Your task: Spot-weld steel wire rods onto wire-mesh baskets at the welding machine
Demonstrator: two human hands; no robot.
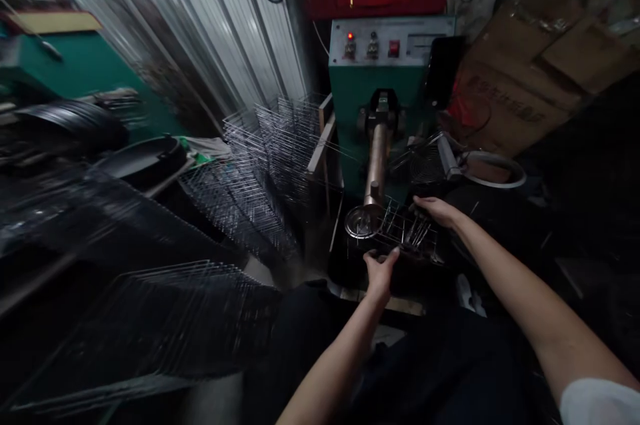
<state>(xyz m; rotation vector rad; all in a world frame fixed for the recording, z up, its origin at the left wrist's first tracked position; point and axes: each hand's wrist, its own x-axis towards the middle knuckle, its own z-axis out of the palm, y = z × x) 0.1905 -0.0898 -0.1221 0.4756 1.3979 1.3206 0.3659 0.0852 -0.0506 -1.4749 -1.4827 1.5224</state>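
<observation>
A small wire rack point(400, 225) lies between my two hands, below a green machine point(345, 88) with a copper-coloured arm point(377, 158). A round metal disc point(363, 221) sits at the lower end of that arm, just above my left hand. My left hand point(381, 268) is at the near edge of the rack, its thumb and fingers curled on the wire. My right hand point(436, 209) grips the rack's far right side, with the fingers partly hidden. Loose-looking thin wires cross the rack near my right hand, too dim to make out clearly.
Stacks of wire racks point(270, 152) stand left of the machine, with more racks point(165, 318) at the lower left. A round-rimmed container point(493, 170) and cardboard boxes point(520, 92) are on the right. A wooden frame edge point(321, 145) rises beside the machine.
</observation>
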